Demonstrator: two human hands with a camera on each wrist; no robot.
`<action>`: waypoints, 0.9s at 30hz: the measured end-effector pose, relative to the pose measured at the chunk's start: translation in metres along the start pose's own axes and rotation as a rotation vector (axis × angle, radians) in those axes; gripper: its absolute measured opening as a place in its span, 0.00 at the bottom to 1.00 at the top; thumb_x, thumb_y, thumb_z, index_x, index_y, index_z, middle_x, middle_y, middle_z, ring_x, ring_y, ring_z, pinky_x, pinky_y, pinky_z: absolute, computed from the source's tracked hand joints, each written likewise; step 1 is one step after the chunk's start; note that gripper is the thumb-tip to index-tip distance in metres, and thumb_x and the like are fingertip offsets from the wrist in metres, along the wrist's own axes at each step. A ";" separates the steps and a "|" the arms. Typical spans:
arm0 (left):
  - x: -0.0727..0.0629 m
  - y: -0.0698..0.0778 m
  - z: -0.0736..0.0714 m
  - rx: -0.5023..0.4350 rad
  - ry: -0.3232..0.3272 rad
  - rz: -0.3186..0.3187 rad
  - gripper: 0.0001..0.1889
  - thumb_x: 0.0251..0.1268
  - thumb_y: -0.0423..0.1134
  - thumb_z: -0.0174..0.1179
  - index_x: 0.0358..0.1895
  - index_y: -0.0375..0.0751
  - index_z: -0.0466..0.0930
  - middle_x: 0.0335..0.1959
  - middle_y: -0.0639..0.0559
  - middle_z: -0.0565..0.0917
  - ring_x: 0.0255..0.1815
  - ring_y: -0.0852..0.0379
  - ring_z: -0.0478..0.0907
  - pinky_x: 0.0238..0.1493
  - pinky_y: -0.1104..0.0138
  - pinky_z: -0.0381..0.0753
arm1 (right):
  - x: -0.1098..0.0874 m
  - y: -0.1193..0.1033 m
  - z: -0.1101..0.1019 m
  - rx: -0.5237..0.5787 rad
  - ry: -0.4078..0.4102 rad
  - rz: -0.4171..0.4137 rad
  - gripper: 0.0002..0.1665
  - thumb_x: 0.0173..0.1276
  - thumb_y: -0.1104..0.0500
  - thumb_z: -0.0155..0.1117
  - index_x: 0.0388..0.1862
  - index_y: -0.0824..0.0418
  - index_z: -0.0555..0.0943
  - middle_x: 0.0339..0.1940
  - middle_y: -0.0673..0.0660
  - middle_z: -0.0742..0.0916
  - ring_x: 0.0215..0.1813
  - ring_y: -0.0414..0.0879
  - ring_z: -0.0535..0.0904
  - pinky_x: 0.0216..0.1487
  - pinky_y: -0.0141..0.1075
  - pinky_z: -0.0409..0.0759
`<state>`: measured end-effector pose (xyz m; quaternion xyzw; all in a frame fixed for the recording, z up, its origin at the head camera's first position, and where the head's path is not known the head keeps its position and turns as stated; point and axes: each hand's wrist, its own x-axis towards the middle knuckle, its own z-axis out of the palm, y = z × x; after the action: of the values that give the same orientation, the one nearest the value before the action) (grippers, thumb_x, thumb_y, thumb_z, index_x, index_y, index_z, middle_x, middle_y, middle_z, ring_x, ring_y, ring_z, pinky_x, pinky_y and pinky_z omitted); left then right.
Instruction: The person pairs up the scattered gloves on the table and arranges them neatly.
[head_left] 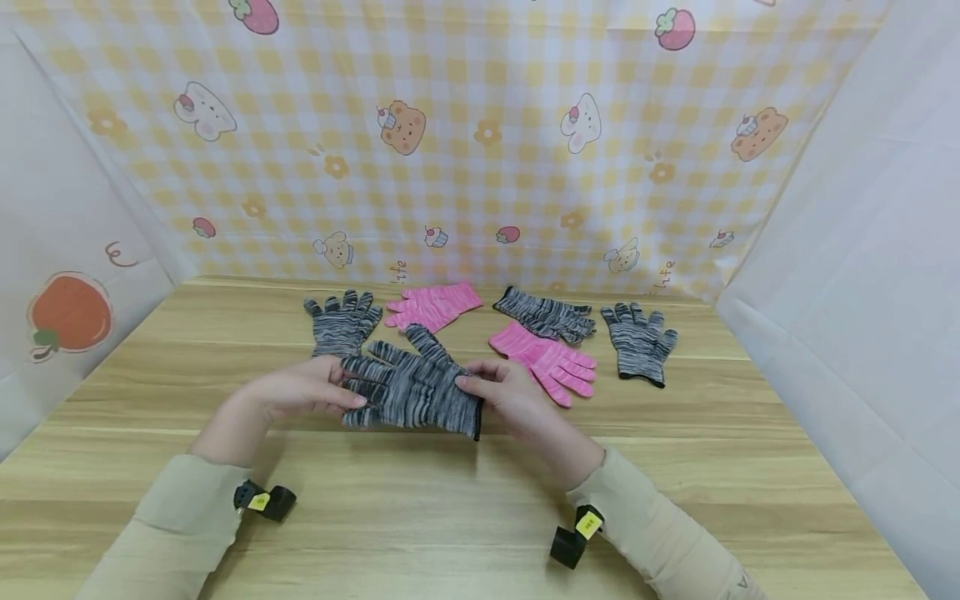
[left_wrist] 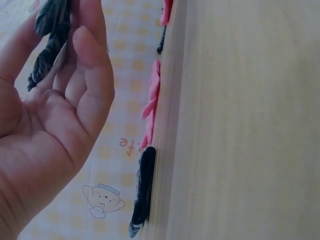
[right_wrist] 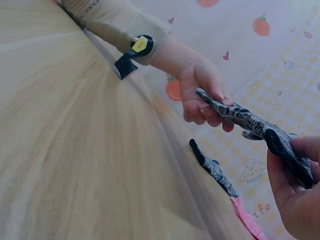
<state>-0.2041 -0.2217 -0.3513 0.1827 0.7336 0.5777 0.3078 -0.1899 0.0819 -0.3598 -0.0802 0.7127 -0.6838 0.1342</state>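
A grey-and-black striped knit glove (head_left: 416, 387) is held up above the table between both hands. My left hand (head_left: 303, 387) pinches it at the fingertips, thumb on top. At the cuff, which has a black edge, my right hand (head_left: 510, 396) grips it between thumb and fingers. The right wrist view shows the same glove (right_wrist: 245, 119) nearly edge-on, stretched from one hand to the other. Behind the left hand another grey glove (head_left: 341, 321) lies on the table, partly hidden by the held one.
A pink glove (head_left: 435, 307) lies at the back middle. To its right, a grey glove (head_left: 543, 312) partly meets a second pink glove (head_left: 551, 362). One more grey glove (head_left: 640, 342) lies at the right. A checked curtain (head_left: 480, 167) hangs behind the wooden table (head_left: 450, 533).
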 end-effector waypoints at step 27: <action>0.008 -0.003 -0.001 -0.130 0.081 0.132 0.04 0.67 0.28 0.53 0.41 0.35 0.76 0.39 0.50 0.83 0.43 0.54 0.82 0.53 0.53 0.77 | -0.010 0.012 0.019 0.027 -0.112 0.076 0.14 0.65 0.65 0.64 0.45 0.74 0.78 0.27 0.50 0.83 0.28 0.39 0.78 0.33 0.36 0.83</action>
<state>-0.2104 -0.2189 -0.3559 0.1866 0.6927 0.6501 0.2504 -0.1738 0.0670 -0.3714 -0.0895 0.6972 -0.6822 0.2010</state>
